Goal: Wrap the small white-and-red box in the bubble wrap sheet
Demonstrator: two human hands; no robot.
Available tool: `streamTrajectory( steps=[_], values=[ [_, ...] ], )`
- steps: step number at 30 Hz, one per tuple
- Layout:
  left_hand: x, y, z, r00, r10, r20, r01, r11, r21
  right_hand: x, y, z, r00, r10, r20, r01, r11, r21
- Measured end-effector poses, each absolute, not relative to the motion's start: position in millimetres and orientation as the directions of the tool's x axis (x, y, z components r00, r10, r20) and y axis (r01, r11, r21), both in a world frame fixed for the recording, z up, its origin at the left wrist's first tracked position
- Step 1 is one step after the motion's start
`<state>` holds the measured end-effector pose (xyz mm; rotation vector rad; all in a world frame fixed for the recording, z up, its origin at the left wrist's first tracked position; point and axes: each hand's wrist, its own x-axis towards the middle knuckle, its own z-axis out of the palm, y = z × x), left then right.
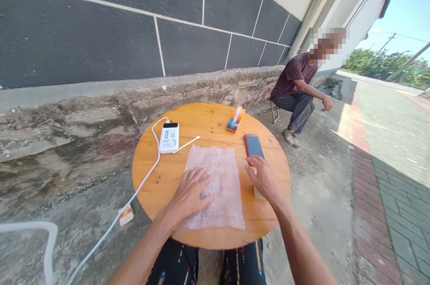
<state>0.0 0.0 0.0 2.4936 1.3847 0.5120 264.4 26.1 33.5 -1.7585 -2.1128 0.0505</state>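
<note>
A sheet of translucent pinkish plastic, which looks like bubble wrap [223,177], lies flat on the round wooden table [151,186]. My left hand [191,193] rests palm down on its left part, fingers stretched out and open. Over a long, narrow flat box [254,145] with a dark top and orange-red edge is my right hand [264,177]. Its fingers are apart and slightly bent, and it covers the box's middle; a paler end shows below the hand. I cannot tell how firmly the fingers touch the box.
A white power bank [169,138] with a white cable [148,175] sits at the table's left. A tape dispenser-like orange and blue item [236,118] stands at the back. A person [297,81] sits on a stool by the wall. A small packet [126,215] lies on the ground.
</note>
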Motion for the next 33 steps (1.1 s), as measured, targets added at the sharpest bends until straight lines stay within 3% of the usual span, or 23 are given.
streamTrajectory(
  steps=[4, 13, 26, 31, 33],
  values=[
    [-1.2, 0.5, -6.9, 0.476, 0.854, 0.211, 0.759, -0.520, 0.391, 283.7, 62.3, 34.4, 0.078, 0.994, 0.074, 0.992, -0.071, -0.101],
    [-2.7, -0.2, -16.8, 0.456, 0.844, 0.283, 0.732, -0.537, 0.419, 287.9, 102.7, 21.4, 0.225, 0.974, 0.036, 0.974, -0.224, -0.030],
    [-1.4, -0.8, -14.1, 0.428, 0.858, 0.284, 0.724, -0.514, 0.460, 288.8, 183.4, 42.8, 0.176, 0.976, 0.126, 0.981, -0.164, -0.100],
    [-2.6, -0.5, -12.4, 0.449, 0.857, 0.254, 0.735, -0.516, 0.441, 286.2, 122.6, 53.9, 0.022, 0.987, 0.158, 0.993, -0.003, -0.118],
    [-3.5, -0.2, -13.2, 0.456, 0.852, 0.258, 0.734, -0.524, 0.432, 287.1, 74.9, 52.0, -0.110, 0.977, 0.181, 0.984, 0.132, -0.115]
  ],
)
